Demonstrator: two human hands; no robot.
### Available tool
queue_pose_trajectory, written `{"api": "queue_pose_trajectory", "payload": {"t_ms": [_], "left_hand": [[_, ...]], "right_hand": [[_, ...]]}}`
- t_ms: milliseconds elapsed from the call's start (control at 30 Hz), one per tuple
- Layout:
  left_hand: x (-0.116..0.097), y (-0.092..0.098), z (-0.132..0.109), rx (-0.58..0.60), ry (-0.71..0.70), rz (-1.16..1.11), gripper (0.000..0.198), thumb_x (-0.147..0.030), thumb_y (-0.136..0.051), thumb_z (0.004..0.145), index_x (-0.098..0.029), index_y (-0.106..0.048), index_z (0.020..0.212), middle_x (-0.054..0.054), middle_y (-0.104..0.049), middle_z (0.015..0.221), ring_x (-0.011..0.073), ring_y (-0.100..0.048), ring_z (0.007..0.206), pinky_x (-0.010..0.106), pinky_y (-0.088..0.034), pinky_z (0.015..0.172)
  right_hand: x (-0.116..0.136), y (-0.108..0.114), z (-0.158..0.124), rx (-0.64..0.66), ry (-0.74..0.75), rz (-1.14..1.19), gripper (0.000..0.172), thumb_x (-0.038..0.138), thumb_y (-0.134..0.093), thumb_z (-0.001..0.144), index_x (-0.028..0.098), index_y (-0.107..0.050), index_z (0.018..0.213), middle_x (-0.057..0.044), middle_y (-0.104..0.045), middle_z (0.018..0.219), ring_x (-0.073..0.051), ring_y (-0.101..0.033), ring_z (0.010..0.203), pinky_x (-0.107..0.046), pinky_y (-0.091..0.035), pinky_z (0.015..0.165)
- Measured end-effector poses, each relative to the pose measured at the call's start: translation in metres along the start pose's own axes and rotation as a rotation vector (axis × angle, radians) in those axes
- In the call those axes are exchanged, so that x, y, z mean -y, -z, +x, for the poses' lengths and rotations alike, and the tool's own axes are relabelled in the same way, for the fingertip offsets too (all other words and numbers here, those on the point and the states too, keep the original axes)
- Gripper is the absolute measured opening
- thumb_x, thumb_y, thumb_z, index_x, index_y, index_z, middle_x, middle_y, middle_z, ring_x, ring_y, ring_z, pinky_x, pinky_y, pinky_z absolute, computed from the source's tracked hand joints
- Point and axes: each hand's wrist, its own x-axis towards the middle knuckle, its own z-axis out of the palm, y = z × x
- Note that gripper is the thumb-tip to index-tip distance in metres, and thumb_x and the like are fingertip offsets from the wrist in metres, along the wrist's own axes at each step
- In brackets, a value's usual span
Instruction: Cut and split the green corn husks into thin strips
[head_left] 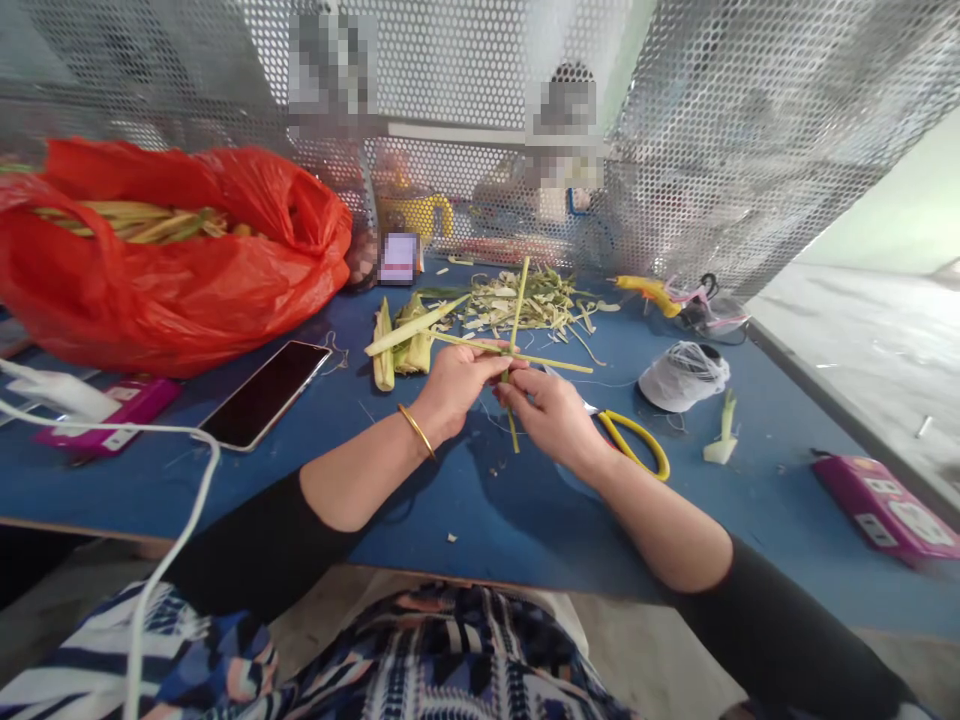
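Green plant strips cross one another over the blue table, one roughly upright and one running sideways. At their crossing, my left hand pinches them from the left, a gold bangle on its wrist. My right hand has its fingers closed on the strips just below the crossing. Yellow-handled scissors lie beside my right hand, blades partly hidden by it. Thick green stalk pieces rest behind my left hand, and a pile of shredded leaves lies beyond both hands.
A red plastic bag of stalks stands at the left, near a dark phone, a white cable and a purple box. White thread, a yellow tool and another purple box lie right. Perforated metal rises behind.
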Motion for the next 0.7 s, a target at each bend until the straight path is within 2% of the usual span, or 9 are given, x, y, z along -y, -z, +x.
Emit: {"api": "queue_pose_trajectory", "payload": {"t_ms": [67,133,200,267,367,500,600,700], "left_hand": [[-0.004,0.001,0.0,-0.022,0.056,-0.012,0.009,-0.006,-0.066,0.071,-0.013,-0.07,0.074,0.004,-0.075,0.073,0.0131,-0.068,0.068,0.024,-0.052,0.067],[-0.009,0.003,0.0,-0.05,0.104,-0.037,0.01,-0.007,-0.065,0.072,-0.014,-0.07,0.077,0.004,-0.074,0.071,0.0137,-0.069,0.065,0.024,-0.052,0.064],[-0.011,0.004,0.0,-0.052,0.135,-0.05,0.007,-0.01,-0.066,0.074,-0.015,-0.069,0.079,0.004,-0.074,0.07,0.0142,-0.069,0.063,0.024,-0.051,0.061],[-0.011,0.004,-0.001,-0.052,0.144,-0.037,0.003,-0.014,-0.07,0.075,-0.014,-0.069,0.078,0.004,-0.074,0.071,0.0136,-0.068,0.061,0.023,-0.05,0.058],[-0.007,0.002,0.0,-0.116,0.123,0.004,0.01,-0.015,-0.077,0.071,-0.014,-0.067,0.074,0.002,-0.07,0.064,0.0113,-0.064,0.054,0.022,-0.048,0.054],[0.0,0.002,0.002,-0.168,0.093,0.033,0.013,-0.01,-0.077,0.068,-0.013,-0.065,0.068,0.0,-0.066,0.059,0.0094,-0.06,0.048,0.021,-0.046,0.049],[-0.001,0.004,0.003,-0.164,0.124,0.034,0.013,-0.01,-0.078,0.068,-0.013,-0.066,0.068,0.0,-0.067,0.059,0.0091,-0.061,0.047,0.019,-0.046,0.047],[-0.007,0.006,0.004,-0.131,0.166,0.012,0.012,-0.019,-0.077,0.075,-0.013,-0.067,0.072,0.003,-0.07,0.064,0.011,-0.065,0.052,0.019,-0.048,0.048]], "right_hand": [[0.002,0.007,-0.002,-0.072,0.059,-0.167,0.029,0.032,-0.046,0.095,0.021,-0.058,0.071,-0.006,-0.067,0.079,-0.017,-0.055,0.07,-0.029,-0.035,0.065],[0.002,0.014,-0.002,-0.21,0.107,-0.324,0.032,0.04,-0.044,0.097,0.021,-0.061,0.078,-0.01,-0.069,0.087,-0.021,-0.057,0.078,-0.031,-0.036,0.072],[-0.002,0.019,0.001,-0.302,0.105,-0.431,0.031,0.041,-0.045,0.098,0.02,-0.063,0.083,-0.013,-0.069,0.09,-0.023,-0.058,0.083,-0.034,-0.036,0.078],[-0.007,0.019,0.004,-0.262,0.076,-0.469,0.03,0.038,-0.044,0.098,0.02,-0.062,0.082,-0.01,-0.069,0.082,-0.023,-0.057,0.077,-0.035,-0.035,0.079],[-0.011,0.014,0.006,-0.103,0.077,-0.453,0.033,0.032,-0.045,0.098,0.022,-0.058,0.069,-0.003,-0.062,0.061,-0.017,-0.051,0.06,-0.032,-0.035,0.077],[-0.006,0.009,0.003,-0.01,0.118,-0.389,0.034,0.027,-0.048,0.095,0.021,-0.058,0.063,-0.001,-0.059,0.055,-0.015,-0.048,0.054,-0.031,-0.034,0.076],[-0.005,0.017,0.004,0.069,0.005,-0.274,0.037,0.037,-0.049,0.094,0.022,-0.062,0.063,-0.001,-0.062,0.055,-0.016,-0.053,0.057,-0.03,-0.035,0.069],[-0.011,0.03,0.01,0.014,-0.188,-0.094,0.049,0.056,-0.047,0.093,0.022,-0.067,0.065,-0.004,-0.068,0.063,-0.018,-0.058,0.061,-0.029,-0.036,0.061]]}}
